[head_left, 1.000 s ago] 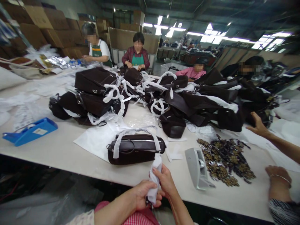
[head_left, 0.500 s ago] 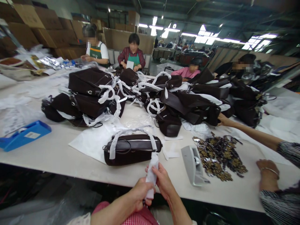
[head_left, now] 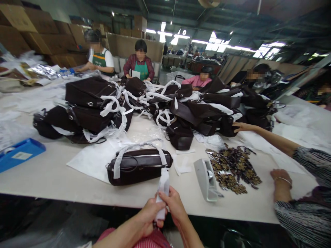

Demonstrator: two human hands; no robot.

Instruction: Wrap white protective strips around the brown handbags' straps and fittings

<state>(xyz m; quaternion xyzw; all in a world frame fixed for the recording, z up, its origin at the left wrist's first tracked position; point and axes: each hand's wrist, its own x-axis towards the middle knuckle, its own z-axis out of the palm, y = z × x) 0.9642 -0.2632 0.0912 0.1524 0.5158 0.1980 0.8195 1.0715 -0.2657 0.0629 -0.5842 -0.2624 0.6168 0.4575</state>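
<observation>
Apparently for tautness, the wrapped strap is pinched by 2 hands, left hand and right hand, at the table's front edge, beside the bag; the tape dispenser stands rightward, probably for easy reach.

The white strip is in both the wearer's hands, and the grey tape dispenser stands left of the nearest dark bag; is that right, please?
Not quite: the head view shows the grey tape dispenser right of that dark bag; left hand and right hand hold the white strip.
</observation>
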